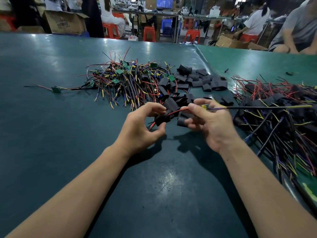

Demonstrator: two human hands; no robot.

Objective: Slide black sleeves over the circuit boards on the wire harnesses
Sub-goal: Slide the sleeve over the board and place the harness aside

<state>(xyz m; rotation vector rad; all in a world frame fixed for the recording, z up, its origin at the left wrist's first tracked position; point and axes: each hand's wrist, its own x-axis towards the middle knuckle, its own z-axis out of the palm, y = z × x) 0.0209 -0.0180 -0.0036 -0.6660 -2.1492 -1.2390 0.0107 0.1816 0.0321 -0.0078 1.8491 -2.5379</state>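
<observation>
My left hand point(144, 127) pinches a black sleeve point(161, 118) that sits on the red wires point(178, 111) of one harness. My right hand point(211, 121) grips that harness at its small circuit board point(205, 106), between thumb and forefinger; a second black sleeve point(182, 120) lies under its lower fingers. The harness's black cable point(267, 107) runs off to the right. A pile of bare harnesses point(127, 81) with green boards lies beyond my hands, with loose black sleeves point(202, 81) beside it.
Sleeved harnesses lie heaped at the right point(281, 121), on the green table mat point(68, 117). One single harness point(56, 89) lies apart at the left. Beyond the far edge are cardboard boxes point(66, 22), red stools and seated people.
</observation>
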